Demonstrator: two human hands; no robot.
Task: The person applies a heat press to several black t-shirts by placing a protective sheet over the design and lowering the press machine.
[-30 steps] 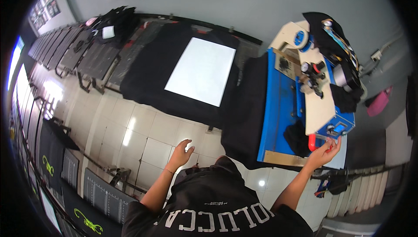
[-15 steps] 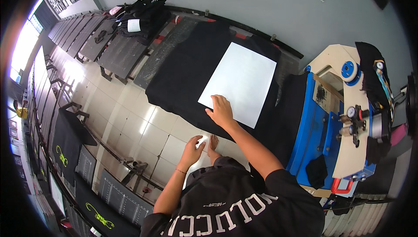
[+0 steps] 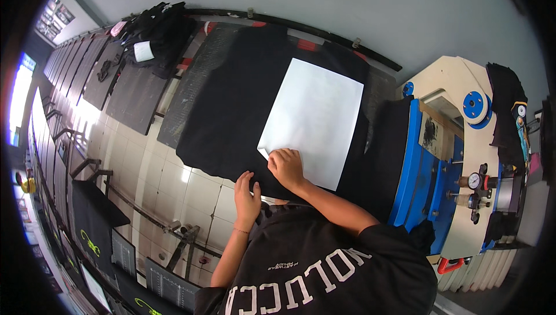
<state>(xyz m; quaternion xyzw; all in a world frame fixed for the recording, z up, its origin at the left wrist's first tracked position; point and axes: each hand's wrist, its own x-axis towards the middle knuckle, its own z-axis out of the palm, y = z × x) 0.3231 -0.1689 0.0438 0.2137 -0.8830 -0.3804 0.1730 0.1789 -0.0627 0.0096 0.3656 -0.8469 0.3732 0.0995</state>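
Observation:
A large white sheet [image 3: 318, 115] lies flat on black fabric [image 3: 226, 98], which looks like a garment spread over a dark board [image 3: 182, 86]. At the sheet's near left corner, my right hand [image 3: 286, 167] is closed with fingers and thumb pinched on the edge. That corner curls up a little beside my fingertips. My left hand [image 3: 248, 202] is by the near edge of the fabric, its thumb apart from the fingers and nothing in it. Whether its fingertips touch the fabric I cannot tell.
To the right stands a blue and cream press machine [image 3: 408, 164] with a pressure gauge [image 3: 475, 182] and a red handle [image 3: 450, 265]. A pile of black garments [image 3: 156, 37] lies at the far left. Rows of boards [image 3: 136, 95] and metal rails run along the left over a tiled floor.
My right hand has gone from resting on the sheet to pinching its near left corner, which now curls. My left hand has risen toward the fabric's edge. The view has shifted slightly.

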